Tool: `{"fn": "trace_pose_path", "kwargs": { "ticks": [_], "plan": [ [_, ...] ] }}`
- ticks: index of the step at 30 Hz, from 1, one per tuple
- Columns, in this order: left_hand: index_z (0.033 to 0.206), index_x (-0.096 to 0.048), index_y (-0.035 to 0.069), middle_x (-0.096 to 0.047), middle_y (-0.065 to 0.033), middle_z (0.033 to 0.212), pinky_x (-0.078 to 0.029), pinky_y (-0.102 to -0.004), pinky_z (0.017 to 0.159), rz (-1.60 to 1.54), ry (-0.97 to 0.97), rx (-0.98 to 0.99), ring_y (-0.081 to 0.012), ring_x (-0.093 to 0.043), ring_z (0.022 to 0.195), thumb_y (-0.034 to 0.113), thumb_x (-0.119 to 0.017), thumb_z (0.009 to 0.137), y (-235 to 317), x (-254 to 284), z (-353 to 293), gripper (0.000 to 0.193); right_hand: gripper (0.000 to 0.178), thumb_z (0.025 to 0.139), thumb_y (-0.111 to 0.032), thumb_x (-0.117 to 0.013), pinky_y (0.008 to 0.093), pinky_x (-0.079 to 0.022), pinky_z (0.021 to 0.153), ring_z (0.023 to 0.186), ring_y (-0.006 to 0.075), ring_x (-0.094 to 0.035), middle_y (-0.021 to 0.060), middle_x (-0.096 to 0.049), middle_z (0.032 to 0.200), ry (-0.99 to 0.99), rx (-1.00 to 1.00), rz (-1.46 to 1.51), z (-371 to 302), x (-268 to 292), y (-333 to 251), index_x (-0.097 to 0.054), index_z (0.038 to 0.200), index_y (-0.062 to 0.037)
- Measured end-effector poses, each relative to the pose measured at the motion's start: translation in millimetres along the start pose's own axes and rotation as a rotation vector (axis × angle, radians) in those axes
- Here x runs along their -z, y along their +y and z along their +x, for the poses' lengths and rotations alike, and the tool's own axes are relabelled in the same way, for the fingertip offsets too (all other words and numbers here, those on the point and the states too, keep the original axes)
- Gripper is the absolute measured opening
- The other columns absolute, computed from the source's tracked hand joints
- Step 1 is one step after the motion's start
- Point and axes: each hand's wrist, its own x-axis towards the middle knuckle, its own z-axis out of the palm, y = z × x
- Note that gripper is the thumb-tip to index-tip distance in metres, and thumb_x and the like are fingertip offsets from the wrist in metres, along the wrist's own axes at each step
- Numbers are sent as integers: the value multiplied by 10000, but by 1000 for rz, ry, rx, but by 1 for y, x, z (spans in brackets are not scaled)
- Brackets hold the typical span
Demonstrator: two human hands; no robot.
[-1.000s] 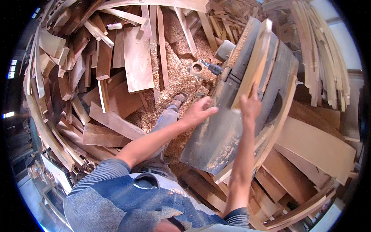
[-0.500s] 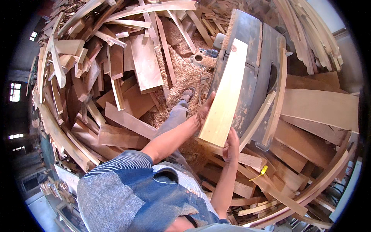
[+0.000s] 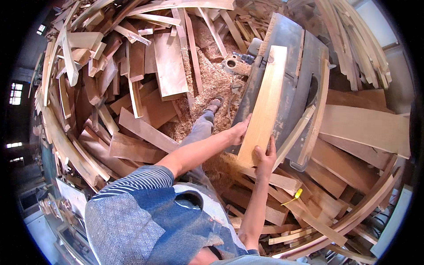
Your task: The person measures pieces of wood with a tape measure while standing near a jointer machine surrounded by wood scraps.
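A pale wooden board (image 3: 264, 104) lies lengthwise over the grey metal bed of a woodworking machine (image 3: 289, 95), its near end sticking out toward me. My left hand (image 3: 240, 130) grips the board's left edge, with the fingers partly hidden against its side. At the right edge close to the near end, my right hand (image 3: 266, 158) holds it too, thumb on the upper face and fingers along the side. A dark knot marks the board's far end.
Wood shavings (image 3: 210, 79) cover the floor left of the machine around my foot (image 3: 213, 104). Planks and offcuts (image 3: 171, 66) are heaped at the left. More boards (image 3: 362, 126) are stacked at the right. A yellow tool (image 3: 298, 193) rests on wood near my right forearm.
The board has been rolled or tilted, so its upper surface looks narrower and darker. Its near end has shifted a little right, and my right hand's thumb now shows on top.
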Motion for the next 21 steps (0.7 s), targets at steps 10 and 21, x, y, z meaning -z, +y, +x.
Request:
{"fn": "trace_pose_path", "kwargs": {
  "ticks": [10, 21],
  "plan": [
    [1067, -610, 71, -630, 0, 857, -506, -264, 673, 586, 579, -362, -119, -625, 786, 268, -641, 1012, -56, 141, -88, 207, 722, 879, -156, -667, 504, -561, 782, 865, 431, -677, 248, -684, 1025, 218, 313, -1020, -14, -36, 70, -467, 1571, -201],
    [1056, -605, 20, -612, -21, 930, -556, -270, 662, 243, 654, -397, -112, -637, 838, 166, -632, 1017, -52, 166, -115, 153, 750, 866, -181, -669, 524, -555, 689, 769, 426, -686, 238, -683, 912, 268, 322, -1092, 81, -66, 46, -452, 1581, -234]
  ]
}}
